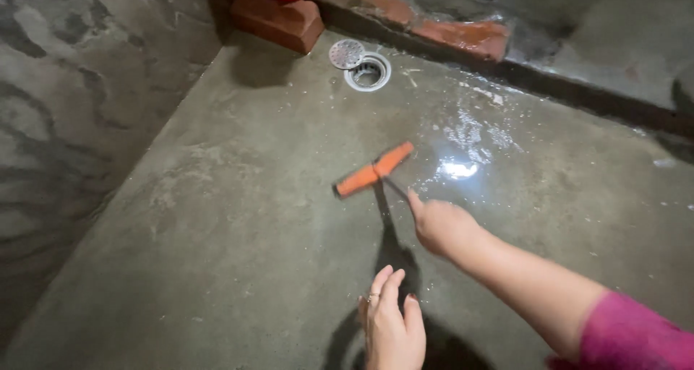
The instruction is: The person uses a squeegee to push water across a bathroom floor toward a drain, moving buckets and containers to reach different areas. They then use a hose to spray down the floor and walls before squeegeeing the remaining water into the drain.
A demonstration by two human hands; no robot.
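Wet concrete floor, sloping gently toward the far corner, probably so water runs to the round drain. Drain open, with its small perforated cover lying flat just beside, touching the rim. Red bricks along the far wall, one carrying a red round thing, cut by the frame edge. Shiny puddle right of the tool.

Orange floor wiper flat on the concrete, blade angled, seemingly to push water toward the drain. Right hand closed around the thin dark handle, knuckles up, arm stretched forward, pink sleeve at the edge. Wiper head just ahead of this fist, between it and the drain. Left hand empty, fingers together and relaxed, hovering low near the body, ring on one finger.
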